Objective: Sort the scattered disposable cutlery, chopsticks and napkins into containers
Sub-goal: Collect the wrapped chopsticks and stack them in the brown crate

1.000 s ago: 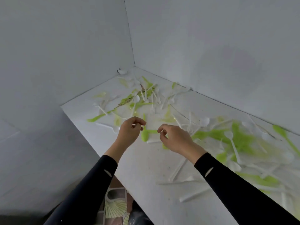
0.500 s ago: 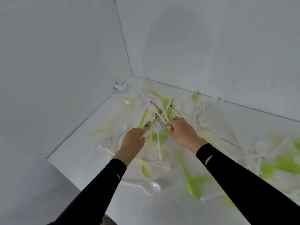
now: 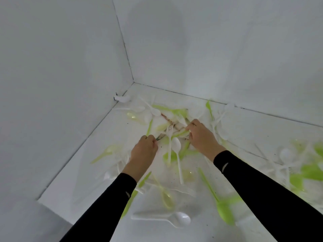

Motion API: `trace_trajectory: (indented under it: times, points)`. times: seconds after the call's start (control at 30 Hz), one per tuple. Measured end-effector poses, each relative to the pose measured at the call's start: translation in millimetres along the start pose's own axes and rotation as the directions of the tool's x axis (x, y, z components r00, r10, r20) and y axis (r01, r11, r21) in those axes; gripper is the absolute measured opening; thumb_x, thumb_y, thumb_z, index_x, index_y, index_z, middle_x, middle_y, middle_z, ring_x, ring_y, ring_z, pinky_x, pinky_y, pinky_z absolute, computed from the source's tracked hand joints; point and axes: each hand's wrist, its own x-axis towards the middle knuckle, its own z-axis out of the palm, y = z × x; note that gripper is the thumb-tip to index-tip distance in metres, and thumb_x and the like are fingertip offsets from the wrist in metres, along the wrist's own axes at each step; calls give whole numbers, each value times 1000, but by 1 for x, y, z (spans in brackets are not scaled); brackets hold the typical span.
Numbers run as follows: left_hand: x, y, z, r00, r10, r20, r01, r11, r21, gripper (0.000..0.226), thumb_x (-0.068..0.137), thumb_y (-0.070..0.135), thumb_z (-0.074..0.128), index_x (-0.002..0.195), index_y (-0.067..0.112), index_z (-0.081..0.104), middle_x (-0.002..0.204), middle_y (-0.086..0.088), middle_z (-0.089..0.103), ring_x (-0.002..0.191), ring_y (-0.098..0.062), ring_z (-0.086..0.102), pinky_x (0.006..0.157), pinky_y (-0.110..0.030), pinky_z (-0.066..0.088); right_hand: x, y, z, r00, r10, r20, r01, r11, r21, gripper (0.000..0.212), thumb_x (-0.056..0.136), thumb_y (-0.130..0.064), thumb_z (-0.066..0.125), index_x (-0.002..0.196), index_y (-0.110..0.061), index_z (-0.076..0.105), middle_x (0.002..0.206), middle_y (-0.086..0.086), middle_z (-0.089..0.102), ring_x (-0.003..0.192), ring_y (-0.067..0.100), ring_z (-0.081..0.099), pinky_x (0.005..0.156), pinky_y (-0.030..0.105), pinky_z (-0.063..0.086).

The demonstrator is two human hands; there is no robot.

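White and green plastic cutlery lies scattered over a white table [image 3: 244, 137] near its back corner. My left hand [image 3: 143, 151] has its fingers pinched at the near end of a thin chopstick-like piece [image 3: 161, 136] in the pile. My right hand [image 3: 201, 137] pinches into the same pile a little farther back, at thin sticks [image 3: 180, 131]. Between my hands lie a white fork [image 3: 169, 142] and a white spoon [image 3: 177, 154]. What exactly each hand grips is partly hidden by the fingers.
A white spoon [image 3: 174, 220] and a green spoon [image 3: 222, 210] lie near the front. More green and white cutlery [image 3: 300, 168] piles up at the right. White walls [image 3: 70, 67] close the left and back sides. No containers are in view.
Both hands have reached forward from the near part of the table into the corner pile and closed their fingers there. Since half a second ago they have barely moved.
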Motion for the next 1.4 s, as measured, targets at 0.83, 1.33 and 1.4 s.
trace_trajectory:
  times: [0.83,1.33,1.4]
  points:
    - [79,23,21,935,324,144,-354,845,401,46,29,-7,83,67,5,60,66,-7,53,58,-25,53,43,-28,43,28,47,-21,951,-47,305,177,892,-416,37,98,-6,47,129,-24,55,121,4,46,87,22,57,64,29,38]
    - [68,24,28,988,142,60,-143,990,13,20,94,11,56,108,-2,58,104,-18,62,96,-32,58,73,-27,36,23,83,-47,919,-307,-247,116,810,-575,41,60,15,47,88,-7,67,67,6,58,61,29,58,89,39,50]
    - [66,26,27,991,108,80,-113,992,50,23,94,9,54,114,-1,56,112,-18,59,103,-32,56,81,-30,40,22,89,-47,941,-223,-255,54,840,-539,44,53,19,58,88,-5,69,68,9,60,58,29,60,93,43,50]
